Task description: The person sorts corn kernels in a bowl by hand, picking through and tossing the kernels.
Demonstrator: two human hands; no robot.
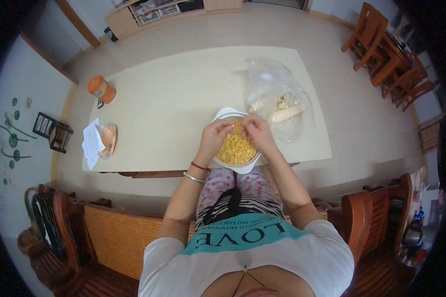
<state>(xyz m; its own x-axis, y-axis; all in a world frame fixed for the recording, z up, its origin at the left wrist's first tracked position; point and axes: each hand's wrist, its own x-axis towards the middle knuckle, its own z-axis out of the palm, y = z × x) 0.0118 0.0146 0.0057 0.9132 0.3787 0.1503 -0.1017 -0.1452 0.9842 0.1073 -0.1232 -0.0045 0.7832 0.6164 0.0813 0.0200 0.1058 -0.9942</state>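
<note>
A white bowl (243, 169) with side handles stands at the table's near edge, filled with loose yellow corn kernels (237, 150). Over its left rim is my left hand (216, 138), thumb and fingertips pinched together on something too small to make out. My right hand (258, 132) is above the bowl's right side, its fingers curled together; what they hold, if anything, is hidden. To the right of the bowl lies a clear plastic bag (267, 81), with a pale stripped corn cob (288, 113) and scraps on it.
The pale table (173, 89) carries an orange jar (102, 89) at the far left, with white papers (92, 143) and an orange-brown packet (108, 141) nearer. A wooden bench (119, 237) is behind me. Wooden chairs (369, 34) stand at the upper right.
</note>
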